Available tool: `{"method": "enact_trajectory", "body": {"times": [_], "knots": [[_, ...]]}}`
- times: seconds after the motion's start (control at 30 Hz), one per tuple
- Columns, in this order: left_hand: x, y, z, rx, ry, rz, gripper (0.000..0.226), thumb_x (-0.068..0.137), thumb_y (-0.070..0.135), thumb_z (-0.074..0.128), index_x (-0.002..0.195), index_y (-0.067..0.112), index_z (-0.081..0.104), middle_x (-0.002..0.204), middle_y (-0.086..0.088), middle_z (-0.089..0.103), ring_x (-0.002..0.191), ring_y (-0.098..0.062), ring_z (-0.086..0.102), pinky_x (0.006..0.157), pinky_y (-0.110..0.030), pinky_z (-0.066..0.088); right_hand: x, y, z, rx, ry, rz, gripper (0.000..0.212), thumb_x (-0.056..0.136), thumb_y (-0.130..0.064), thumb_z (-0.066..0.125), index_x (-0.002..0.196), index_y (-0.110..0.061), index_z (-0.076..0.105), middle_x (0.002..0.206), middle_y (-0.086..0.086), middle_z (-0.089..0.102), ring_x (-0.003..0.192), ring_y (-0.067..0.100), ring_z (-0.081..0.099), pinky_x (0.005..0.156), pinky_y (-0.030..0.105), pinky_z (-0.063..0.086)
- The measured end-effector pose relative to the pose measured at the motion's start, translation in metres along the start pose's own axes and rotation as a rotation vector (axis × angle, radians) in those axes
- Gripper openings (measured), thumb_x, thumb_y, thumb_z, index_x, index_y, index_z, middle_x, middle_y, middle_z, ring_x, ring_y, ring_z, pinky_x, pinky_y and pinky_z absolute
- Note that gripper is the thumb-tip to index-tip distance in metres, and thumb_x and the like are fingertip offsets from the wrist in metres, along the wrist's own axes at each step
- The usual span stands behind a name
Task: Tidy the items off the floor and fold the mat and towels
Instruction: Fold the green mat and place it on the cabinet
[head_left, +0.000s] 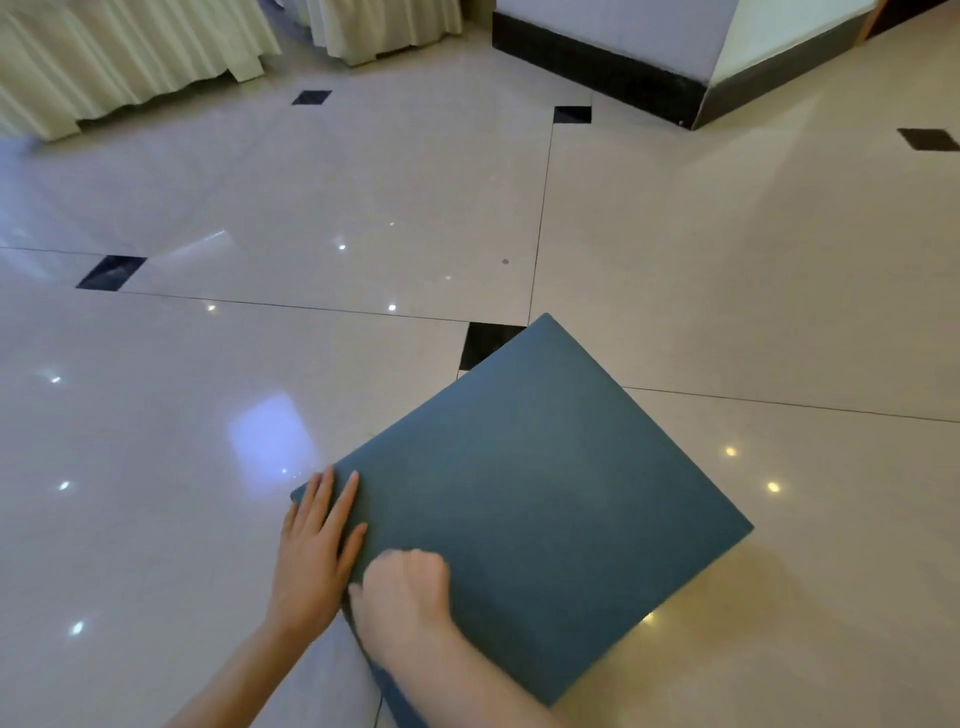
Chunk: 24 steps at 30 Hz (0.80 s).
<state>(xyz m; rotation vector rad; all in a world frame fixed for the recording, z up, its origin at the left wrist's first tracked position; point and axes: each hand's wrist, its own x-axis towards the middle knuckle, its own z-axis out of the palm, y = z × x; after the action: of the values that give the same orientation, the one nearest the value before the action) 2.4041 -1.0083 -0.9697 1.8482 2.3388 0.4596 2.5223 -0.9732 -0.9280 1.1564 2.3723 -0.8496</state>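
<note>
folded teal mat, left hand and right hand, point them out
folded teal mat (545, 483), head view, middle of its top face
left hand (317, 540), head view, back of the hand
right hand (410, 597), head view, knuckles

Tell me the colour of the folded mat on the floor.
Dark teal blue folded mat, plain and unpatterned; seen in the head view.

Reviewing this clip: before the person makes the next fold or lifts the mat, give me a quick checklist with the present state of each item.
1. Mat lies flat on the floor, already folded into a square: ok.
2. Left hand presses flat on the mat's near corner: ok.
3. Right hand rests on the mat, fingers curled; whether it pinches an edge: cannot tell.
4. Layers aligned at the edges: cannot tell.
5. Floor around the mat free of loose items: ok in view.
6. Towels located: not ok, none visible.
</note>
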Motion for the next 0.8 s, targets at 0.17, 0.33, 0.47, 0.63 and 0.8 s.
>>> {"method": "enact_trajectory", "body": {"times": [0.17, 0.33, 0.47, 0.63, 0.8], "knots": [[0.003, 0.043, 0.000, -0.129, 0.037, -0.310, 0.070, 0.088, 0.047, 0.012, 0.147, 0.013, 0.024, 0.156, -0.014, 0.011, 0.145, -0.025, 0.002, 0.115, -0.043, 0.008, -0.032, 0.116, -0.079, -0.104, 0.763, -0.049, 0.039, 0.068, -0.019, 0.080, 0.103, -0.010, 0.065, 0.095, 0.012, 0.064, 0.081, 0.029, 0.063, 0.063, 0.031, 0.050], [0.028, 0.070, 0.000, -0.001, 0.033, -0.358, 0.066, 0.089, 0.050, 0.009, 0.149, 0.025, 0.015, 0.158, -0.006, 0.001, 0.145, -0.023, -0.006, 0.114, -0.042, -0.004, -0.024, 0.204, -0.101, -0.177, 0.538, 0.121, 0.076, 0.091, -0.060, 0.038, 0.150, -0.031, 0.000, 0.158, 0.009, -0.006, 0.145, 0.027, -0.002, 0.115, 0.039, 0.008], [0.021, 0.064, 0.020, 0.113, 0.028, -0.289, 0.059, 0.094, 0.039, 0.011, 0.147, 0.020, 0.027, 0.154, -0.010, 0.022, 0.143, -0.027, 0.016, 0.113, -0.050, 0.011, -0.012, 0.226, -0.106, -0.019, 0.447, 0.273, 0.117, 0.070, -0.079, 0.050, 0.147, -0.024, -0.019, 0.157, 0.006, -0.016, 0.145, 0.028, -0.005, 0.116, 0.043, 0.006], [0.024, 0.062, 0.040, 0.203, -0.032, -0.301, 0.059, 0.095, 0.041, 0.016, 0.148, 0.017, 0.022, 0.154, -0.009, 0.021, 0.142, -0.026, 0.017, 0.111, -0.046, 0.002, 0.010, 0.242, -0.113, 0.136, 0.303, 0.386, 0.134, 0.056, -0.075, 0.069, 0.147, -0.029, -0.019, 0.158, 0.008, 0.001, 0.142, 0.029, 0.015, 0.110, 0.047, 0.022], [0.032, 0.059, 0.052, 0.270, -0.086, -0.281, 0.066, 0.093, 0.049, 0.008, 0.149, 0.016, 0.018, 0.155, -0.009, 0.019, 0.143, -0.025, 0.014, 0.112, -0.046, -0.002, 0.029, 0.266, -0.124, 0.551, 0.242, 0.360, 0.127, 0.048, -0.055, 0.086, 0.148, -0.032, 0.010, 0.138, -0.003, 0.046, 0.124, 0.024, 0.047, 0.103, 0.041, 0.038]]}}
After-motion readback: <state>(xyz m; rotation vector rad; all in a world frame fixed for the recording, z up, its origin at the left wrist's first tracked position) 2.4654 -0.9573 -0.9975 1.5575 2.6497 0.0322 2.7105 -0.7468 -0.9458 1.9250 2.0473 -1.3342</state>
